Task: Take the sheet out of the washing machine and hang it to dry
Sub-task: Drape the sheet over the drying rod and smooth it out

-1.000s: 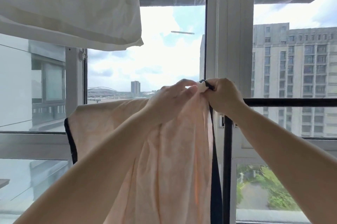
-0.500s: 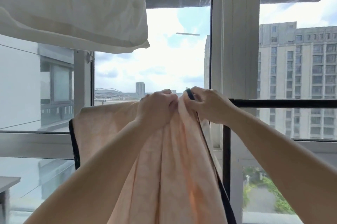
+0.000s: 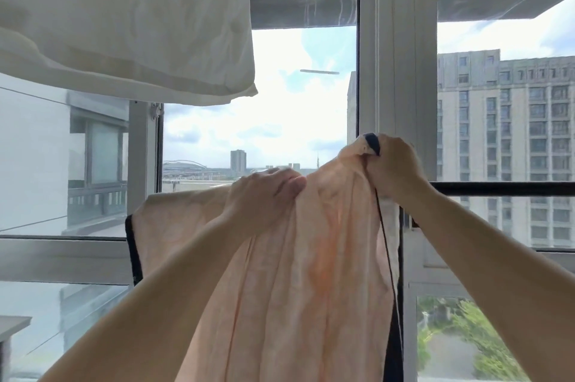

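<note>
A pale peach sheet (image 3: 298, 272) with a dark navy edge hangs over a black horizontal rail (image 3: 504, 189) in front of the window. Its left part lies draped flat over the rail; the rest falls in folds toward me. My left hand (image 3: 264, 195) grips a bunch of the cloth at rail height. My right hand (image 3: 393, 165) grips the sheet's top corner with the navy trim, lifted a little above the rail. The rail's left stretch is hidden under the sheet.
A white cloth (image 3: 124, 23) hangs overhead at the upper left. A black upright post (image 3: 401, 257) of the rack stands just right of the sheet. White window frames (image 3: 401, 70) and glass are directly behind, with buildings outside.
My hands have moved apart: the right hand has lifted the navy-trimmed corner up and to the right, while the left hand stays on the cloth at rail height. The sheet is spread wider.
</note>
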